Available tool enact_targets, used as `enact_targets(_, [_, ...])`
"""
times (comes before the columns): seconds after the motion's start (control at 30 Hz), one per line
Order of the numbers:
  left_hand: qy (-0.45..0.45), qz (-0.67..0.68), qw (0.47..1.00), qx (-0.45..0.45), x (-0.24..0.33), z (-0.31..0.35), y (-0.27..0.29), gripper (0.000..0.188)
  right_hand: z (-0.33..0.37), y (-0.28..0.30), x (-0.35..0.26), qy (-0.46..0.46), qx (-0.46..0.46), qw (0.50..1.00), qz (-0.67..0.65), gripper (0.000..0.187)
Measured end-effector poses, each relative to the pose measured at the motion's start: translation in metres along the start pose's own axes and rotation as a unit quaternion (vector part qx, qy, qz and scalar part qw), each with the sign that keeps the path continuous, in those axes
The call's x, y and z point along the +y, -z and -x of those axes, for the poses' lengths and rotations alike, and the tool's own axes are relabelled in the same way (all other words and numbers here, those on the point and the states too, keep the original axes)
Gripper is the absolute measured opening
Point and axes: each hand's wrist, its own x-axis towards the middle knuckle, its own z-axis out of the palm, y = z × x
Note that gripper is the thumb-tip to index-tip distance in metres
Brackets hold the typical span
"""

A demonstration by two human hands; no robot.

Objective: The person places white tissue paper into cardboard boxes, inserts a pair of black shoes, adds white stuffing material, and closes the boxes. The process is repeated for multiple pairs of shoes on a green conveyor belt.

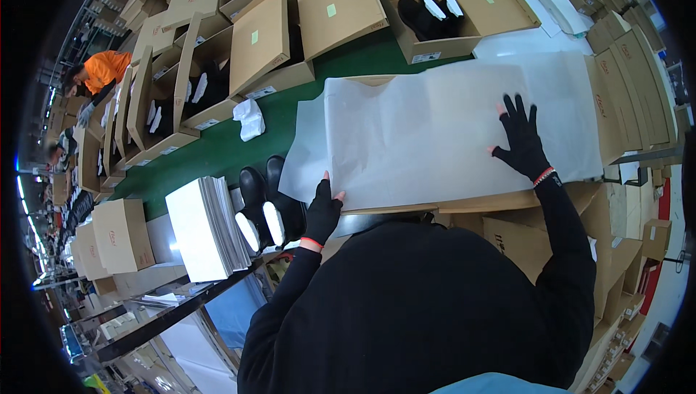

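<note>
A large white sheet of tissue paper lies over an open cardboard shoebox, hiding its inside. My right hand, in a black fingertipless glove, rests flat on the sheet's right part with fingers spread. At the lower left corner of the paper is my left hand, gloved the same way. Its forefinger and thumb are apart and touch the paper's edge; its other fingers are hard to see. Just left of it stands a pair of black shoes with white paper stuffed inside.
A stack of white paper sits left of the shoes. Crumpled white paper lies on the green table surface. Open shoeboxes with black shoes line the far side. More boxes stand at right. A person in orange works far left.
</note>
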Motion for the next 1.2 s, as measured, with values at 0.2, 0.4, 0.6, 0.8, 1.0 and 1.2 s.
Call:
enact_targets(0.2, [0.007,-0.009,1.0,-0.008,-0.002,0.002,0.0,0.06,0.008,-0.06,0.039,-0.165,-0.212,0.963,0.014,0.105])
enact_targets(0.4, [0.007,-0.028,0.998,-0.061,0.022,-0.019,0.005,0.057,-0.074,-0.037,-0.06,0.054,-0.109,0.993,-0.011,0.121])
enact_targets(0.6, [-0.013,-0.014,0.99,-0.143,0.028,-0.012,-0.006,0.06,-0.107,-0.135,-0.115,0.127,-0.175,0.976,-0.006,0.138])
enact_targets(0.8, [-0.041,-0.015,0.99,-0.131,0.021,0.013,-0.019,0.066,-0.115,-0.187,-0.134,0.083,-0.215,0.972,0.038,0.137])
enact_targets(1.0, [-0.022,0.002,0.996,-0.086,0.008,0.022,-0.022,0.064,-0.08,-0.163,-0.153,0.111,-0.237,0.964,0.046,0.134])
enact_targets(1.2, [-0.015,-0.001,0.995,-0.098,0.014,0.018,-0.02,0.063,-0.083,-0.185,-0.143,0.094,-0.243,0.965,0.01,0.142])
